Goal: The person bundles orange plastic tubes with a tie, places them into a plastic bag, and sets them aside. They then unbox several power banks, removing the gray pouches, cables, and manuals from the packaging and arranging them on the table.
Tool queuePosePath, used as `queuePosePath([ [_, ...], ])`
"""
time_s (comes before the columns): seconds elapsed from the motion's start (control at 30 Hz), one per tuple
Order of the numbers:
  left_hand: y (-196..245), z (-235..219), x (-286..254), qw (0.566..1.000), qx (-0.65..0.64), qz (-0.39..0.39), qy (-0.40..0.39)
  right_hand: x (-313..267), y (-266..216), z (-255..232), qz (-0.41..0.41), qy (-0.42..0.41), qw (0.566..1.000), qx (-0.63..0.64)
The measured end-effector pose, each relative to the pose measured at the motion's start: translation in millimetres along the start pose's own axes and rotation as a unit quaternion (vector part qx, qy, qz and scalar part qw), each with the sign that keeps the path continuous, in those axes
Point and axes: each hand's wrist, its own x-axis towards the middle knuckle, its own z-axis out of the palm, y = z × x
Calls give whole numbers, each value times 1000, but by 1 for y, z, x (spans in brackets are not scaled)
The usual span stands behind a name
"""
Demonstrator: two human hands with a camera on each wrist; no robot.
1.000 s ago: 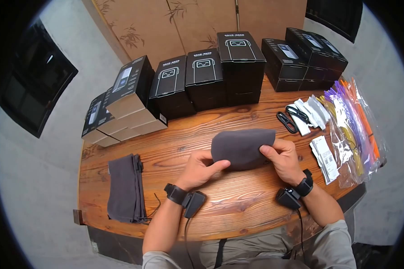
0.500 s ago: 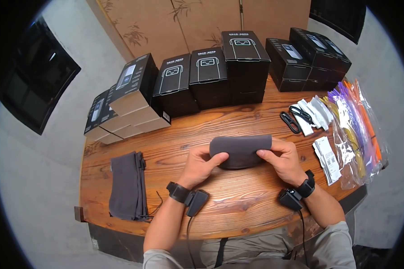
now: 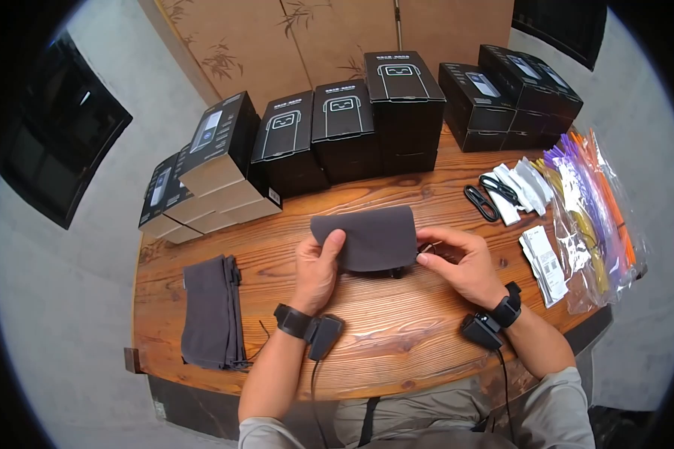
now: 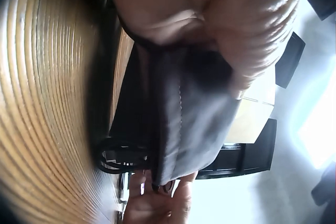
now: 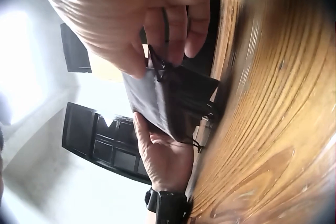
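Observation:
A dark grey cloth drawstring pouch point(image 3: 371, 238), folded over, is held up above the middle of the table. My left hand point(image 3: 317, 271) grips its left end, thumb pressed on the front face and the other fingers behind it. At the pouch's right edge, my right hand point(image 3: 460, 266) pinches the dark cord point(image 5: 158, 69) near the corner between thumb and fingers. The left wrist view shows a stitched seam along the pouch point(image 4: 197, 113). More grey pouches point(image 3: 211, 310) lie in a flat pile at the left of the table, cords trailing toward the left forearm.
Black printed boxes point(image 3: 341, 112) are stacked along the back, with others point(image 3: 228, 142) at left and more point(image 3: 513, 97) at right. On the right lie black coiled cables point(image 3: 481, 203), white slips point(image 3: 543, 266) and clear bags of coloured strips point(image 3: 584, 209).
The pouch has turned and shifted left, and my left hand moved with it. My right hand has let go of the pouch's front face and now pinches the cord at its right edge.

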Motion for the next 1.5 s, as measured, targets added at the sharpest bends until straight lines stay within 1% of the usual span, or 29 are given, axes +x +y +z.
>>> queuePosePath([
  [0.07,-1,-2,2,1000,-30,-1,4,2,0,-1,2,-24,998,-52],
  [0.17,-5,-5,3,999,-33,3,-8,2,4,-1,0,-64,991,-117],
  [0.2,-5,-4,3,999,-44,-6,-11,1,5,-1,-1,-78,988,-136],
  [0.3,-6,0,0,997,-69,-33,-24,2,1,4,23,-82,983,-162],
  [0.4,-4,3,-2,995,-77,-55,-43,1,14,6,24,-76,990,-115],
  [0.47,-2,6,-3,994,-75,-63,-44,1,16,9,11,-50,994,-97],
  [0.5,-2,5,-3,995,-71,-60,-44,1,16,10,5,-37,995,-88],
  [0.57,-2,4,-2,996,-64,-53,-42,1,12,7,20,-43,995,-86],
  [0.6,-2,3,-1,997,-62,-46,-30,0,11,6,27,-47,995,-85],
  [0.7,-2,0,3,998,-52,-29,4,3,21,0,39,-49,998,-7],
  [0.8,0,-1,6,999,-40,-23,29,2,19,-5,77,-22,997,-1],
  [0.9,2,2,7,998,-35,-17,47,4,6,-7,70,20,997,-4],
  [1.0,1,0,8,997,-35,-8,65,6,1,-15,-27,58,991,-117],
  [1.1,3,-3,9,996,-34,-2,80,9,5,-24,-75,143,974,-160],
  [1.2,4,-2,9,997,-30,-6,73,13,-2,-34,-101,223,940,-238],
  [1.3,10,4,7,998,-23,-40,39,16,-5,-49,-123,284,896,-318],
  [1.4,12,5,6,995,-20,-95,-36,21,3,-65,-152,331,864,-347],
  [1.5,13,4,5,986,0,-145,-76,22,5,-76,-136,353,850,-367],
])
